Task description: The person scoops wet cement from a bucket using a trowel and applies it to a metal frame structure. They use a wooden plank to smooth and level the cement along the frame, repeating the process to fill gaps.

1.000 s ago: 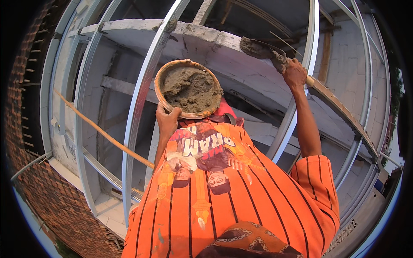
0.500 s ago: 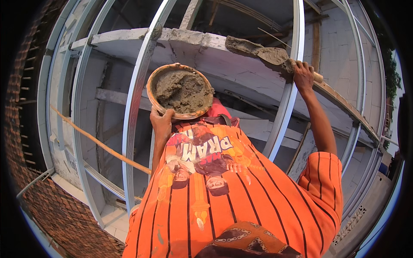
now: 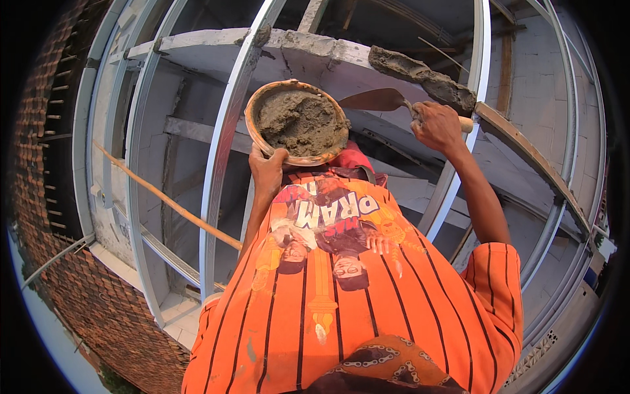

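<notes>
My left hand grips the lower left rim of a round orange bucket, tilted toward me. Grey wet mortar fills it, with a hollow scooped in the surface. In my right hand is a trowel, its fingers wrapped round the wooden handle. The blade points left, its tip close to the bucket's right rim. Beyond it, a thick strip of mortar lies along the top of a pale block wall.
Metal roof trusses rise on both sides, one post just behind my right hand. A wooden plank extends along the wall at the right. A bamboo pole slants at the left, above a tiled roof.
My right hand has drawn the trowel back off the mortar strip and down toward the bucket. The bucket stays in my left hand. The whole view has shifted slightly.
</notes>
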{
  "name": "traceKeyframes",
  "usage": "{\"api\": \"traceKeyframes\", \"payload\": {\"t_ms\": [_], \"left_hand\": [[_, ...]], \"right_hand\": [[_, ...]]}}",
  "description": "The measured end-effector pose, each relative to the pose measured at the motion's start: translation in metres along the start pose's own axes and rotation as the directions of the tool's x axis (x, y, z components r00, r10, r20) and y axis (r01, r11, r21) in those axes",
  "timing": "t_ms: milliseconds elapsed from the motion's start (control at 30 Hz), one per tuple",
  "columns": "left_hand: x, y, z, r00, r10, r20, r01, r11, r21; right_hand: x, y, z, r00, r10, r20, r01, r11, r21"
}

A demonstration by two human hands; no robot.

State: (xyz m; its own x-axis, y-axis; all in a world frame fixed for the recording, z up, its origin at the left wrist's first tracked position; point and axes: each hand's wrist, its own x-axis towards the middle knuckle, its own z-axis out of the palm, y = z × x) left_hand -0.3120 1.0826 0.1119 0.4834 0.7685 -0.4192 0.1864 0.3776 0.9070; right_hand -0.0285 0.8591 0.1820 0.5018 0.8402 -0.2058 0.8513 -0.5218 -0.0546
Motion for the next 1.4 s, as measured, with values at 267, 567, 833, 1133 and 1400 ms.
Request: {"api": "traceKeyframes", "payload": {"t_ms": [267, 567, 833, 1133, 1400], "left_hand": [[-0.005, -0.007, 0.003, 0.988, 0.022, 0.153, -0.034, 0.996, 0.079], [-0.013, -0.009, -0.006, 0.998, -0.057, 0.023, 0.055, 0.996, 0.072], [-0.011, -0.015, -0.01, 0.997, 0.038, -0.06, -0.037, 0.999, 0.011], [-0.013, -0.018, -0.011, 0.993, 0.032, -0.11, -0.031, 0.999, 0.011], [-0.022, -0.009, -0.007, 0.996, 0.016, -0.086, -0.018, 1.0, -0.024]], "right_hand": [[0.08, -0.07, 0.074, 0.907, -0.158, 0.39, 0.162, 0.987, 0.024], [0.064, -0.079, 0.052, 0.864, -0.197, 0.463, 0.025, 0.935, 0.352], [0.068, -0.035, 0.065, 0.871, -0.162, 0.464, -0.136, 0.828, 0.545], [0.113, 0.024, -0.003, 0.965, 0.061, 0.255, -0.192, 0.829, 0.526], [0.145, 0.02, 0.059, 0.985, 0.115, -0.132, -0.129, 0.986, -0.106]]}}
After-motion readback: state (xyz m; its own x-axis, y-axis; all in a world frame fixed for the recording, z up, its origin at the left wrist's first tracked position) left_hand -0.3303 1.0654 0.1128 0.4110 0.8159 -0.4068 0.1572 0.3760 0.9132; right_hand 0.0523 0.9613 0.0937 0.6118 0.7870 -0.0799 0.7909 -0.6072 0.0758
